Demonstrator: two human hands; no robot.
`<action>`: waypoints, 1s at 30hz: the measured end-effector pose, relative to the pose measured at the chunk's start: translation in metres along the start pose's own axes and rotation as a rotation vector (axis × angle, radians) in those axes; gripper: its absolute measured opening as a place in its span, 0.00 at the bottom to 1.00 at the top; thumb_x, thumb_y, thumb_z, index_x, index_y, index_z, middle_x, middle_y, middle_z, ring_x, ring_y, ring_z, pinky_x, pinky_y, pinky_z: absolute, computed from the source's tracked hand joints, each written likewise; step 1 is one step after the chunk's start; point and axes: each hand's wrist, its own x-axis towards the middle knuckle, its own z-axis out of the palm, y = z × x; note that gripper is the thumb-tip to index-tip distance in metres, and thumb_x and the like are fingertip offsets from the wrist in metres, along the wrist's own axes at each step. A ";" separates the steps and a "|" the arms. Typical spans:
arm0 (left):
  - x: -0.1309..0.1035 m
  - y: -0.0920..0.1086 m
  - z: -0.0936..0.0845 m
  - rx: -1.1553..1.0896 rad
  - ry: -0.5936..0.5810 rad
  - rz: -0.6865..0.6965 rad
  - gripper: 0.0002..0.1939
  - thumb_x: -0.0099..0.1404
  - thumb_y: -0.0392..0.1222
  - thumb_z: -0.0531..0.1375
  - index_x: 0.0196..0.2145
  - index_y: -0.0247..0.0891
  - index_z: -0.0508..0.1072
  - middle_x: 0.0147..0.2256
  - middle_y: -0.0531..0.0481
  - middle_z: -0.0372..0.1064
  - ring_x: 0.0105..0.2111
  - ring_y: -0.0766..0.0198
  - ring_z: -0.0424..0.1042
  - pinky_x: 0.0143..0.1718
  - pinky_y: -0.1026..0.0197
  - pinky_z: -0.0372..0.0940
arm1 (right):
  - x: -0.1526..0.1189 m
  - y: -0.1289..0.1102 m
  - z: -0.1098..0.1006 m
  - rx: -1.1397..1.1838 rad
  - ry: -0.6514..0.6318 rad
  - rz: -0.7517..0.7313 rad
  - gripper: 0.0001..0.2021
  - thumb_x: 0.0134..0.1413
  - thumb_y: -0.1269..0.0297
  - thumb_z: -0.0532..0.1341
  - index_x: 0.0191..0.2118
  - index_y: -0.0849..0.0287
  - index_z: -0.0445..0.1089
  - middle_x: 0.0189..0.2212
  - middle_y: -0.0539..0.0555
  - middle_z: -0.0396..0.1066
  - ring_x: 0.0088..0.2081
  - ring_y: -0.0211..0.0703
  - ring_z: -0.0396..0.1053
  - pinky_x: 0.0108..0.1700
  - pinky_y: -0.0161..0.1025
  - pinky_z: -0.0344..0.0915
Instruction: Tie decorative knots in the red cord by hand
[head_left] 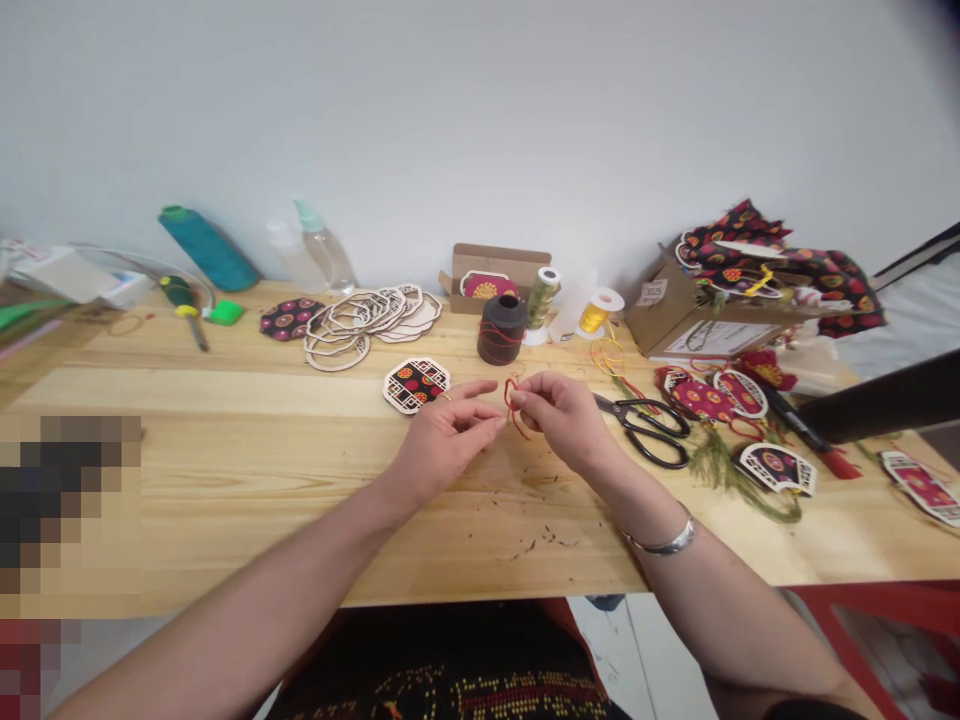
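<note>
Several dark scraps (536, 545) on the wooden tabletop (247, 500), close to its near edge. Beyond them, left hand (446, 440): thumb and forefinger nearly together; at this size, cannot tell if they grip a strand. Right hand (562, 415): thumb and forefinger pinching a looped red cord (511, 393). Cord lies between the hands, just right of the left fingertips, right hand nearer; long axis roughly away from the wearer, tail trailing to the near side. Black-handled scissors (624, 410) just right of the right hand; octagonal lattice-framed pendant (415, 386) just beyond the left. Farther: dark thread cone (502, 335).
</note>
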 end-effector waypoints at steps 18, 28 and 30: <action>0.005 0.001 -0.002 -0.659 -0.078 -0.438 0.04 0.52 0.36 0.63 0.27 0.32 0.75 0.37 0.42 0.74 0.19 0.75 0.65 0.14 0.72 0.47 | -0.003 0.002 0.001 -0.346 0.101 -0.243 0.04 0.52 0.68 0.56 0.28 0.59 0.66 0.24 0.50 0.69 0.27 0.37 0.64 0.31 0.35 0.58; 0.001 -0.005 0.002 -0.130 -0.071 -0.100 0.05 0.54 0.40 0.63 0.29 0.37 0.77 0.27 0.51 0.72 0.26 0.67 0.69 0.30 0.63 0.64 | -0.001 0.001 0.003 -0.063 0.023 -0.089 0.04 0.47 0.66 0.59 0.25 0.60 0.66 0.20 0.47 0.65 0.22 0.33 0.58 0.27 0.34 0.55; -0.001 -0.006 0.003 0.028 -0.030 0.046 0.05 0.56 0.38 0.61 0.30 0.37 0.78 0.31 0.49 0.73 0.31 0.65 0.70 0.34 0.62 0.65 | -0.001 0.000 0.005 0.085 -0.011 0.011 0.05 0.46 0.65 0.60 0.24 0.60 0.66 0.17 0.45 0.62 0.20 0.31 0.54 0.24 0.33 0.52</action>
